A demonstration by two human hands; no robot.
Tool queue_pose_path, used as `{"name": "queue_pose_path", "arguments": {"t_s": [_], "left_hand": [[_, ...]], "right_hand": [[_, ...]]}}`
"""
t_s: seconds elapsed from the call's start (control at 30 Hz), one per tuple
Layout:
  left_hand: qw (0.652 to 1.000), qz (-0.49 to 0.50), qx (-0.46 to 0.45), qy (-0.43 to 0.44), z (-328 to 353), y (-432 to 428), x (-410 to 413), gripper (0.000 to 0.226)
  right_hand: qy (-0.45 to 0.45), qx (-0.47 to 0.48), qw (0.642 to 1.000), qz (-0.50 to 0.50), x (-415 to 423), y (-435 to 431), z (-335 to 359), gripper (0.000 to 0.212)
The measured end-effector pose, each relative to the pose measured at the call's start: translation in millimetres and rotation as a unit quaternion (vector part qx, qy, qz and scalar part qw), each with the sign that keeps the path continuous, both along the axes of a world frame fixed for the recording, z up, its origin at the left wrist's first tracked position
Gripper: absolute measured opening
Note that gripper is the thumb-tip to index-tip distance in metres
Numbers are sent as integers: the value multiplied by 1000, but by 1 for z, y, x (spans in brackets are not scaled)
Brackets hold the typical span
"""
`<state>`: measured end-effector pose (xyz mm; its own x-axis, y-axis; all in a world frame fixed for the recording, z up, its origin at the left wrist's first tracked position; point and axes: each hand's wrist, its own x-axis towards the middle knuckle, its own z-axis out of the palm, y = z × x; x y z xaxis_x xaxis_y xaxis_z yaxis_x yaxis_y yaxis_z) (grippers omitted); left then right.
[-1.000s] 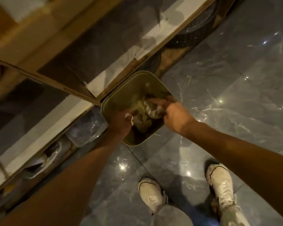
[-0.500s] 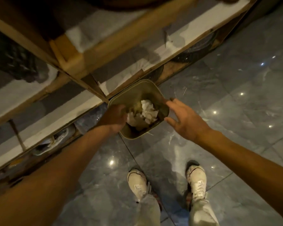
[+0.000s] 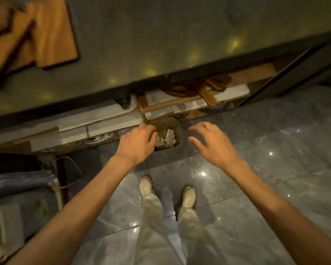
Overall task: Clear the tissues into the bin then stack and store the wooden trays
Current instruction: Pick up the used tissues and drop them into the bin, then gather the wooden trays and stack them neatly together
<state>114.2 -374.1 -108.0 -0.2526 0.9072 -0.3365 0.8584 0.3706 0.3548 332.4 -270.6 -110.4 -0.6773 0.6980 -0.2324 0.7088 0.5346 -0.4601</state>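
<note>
A small olive bin (image 3: 177, 129) stands on the floor against the counter's base, with crumpled white tissues (image 3: 168, 139) inside. My left hand (image 3: 138, 143) hovers over the bin's left rim, fingers apart and holding nothing. My right hand (image 3: 210, 142) is spread open to the right of the bin, above the floor. Wooden trays (image 3: 33, 37) lie overlapping on the dark countertop (image 3: 141, 44) at the upper left, blurred.
Open shelves (image 3: 180, 104) under the counter hold wooden boards and round dark items. The glossy grey tiled floor (image 3: 275, 150) spreads to the right. My feet in white shoes (image 3: 146, 186) stand below the bin. A cluttered stand (image 3: 27, 180) sits at the lower left.
I have straightened up, so the countertop and trays have come into view. Both hands have lifted out of the bin and opened; the tissues stay inside.
</note>
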Motion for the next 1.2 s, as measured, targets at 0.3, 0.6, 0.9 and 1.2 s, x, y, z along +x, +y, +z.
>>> {"name": "queue_pose_path", "arguments": {"t_s": [0.3,0.6,0.9,1.2], "left_hand": [[992,93,60,67,136,-56,-3,34],[962,224,93,127,210,-88,-47,37],[936,326,87,95,205,-108,-135,35],[914,391,100,44,200,-55,-311,31]], "right_hand": [[86,15,993,78,-21,-9,120,36],[151,31,977,150,-81,30,198,36],[169,-56,967,181,-172,43,210,34],[114,-44,975,187,-344,81,210,31]]}}
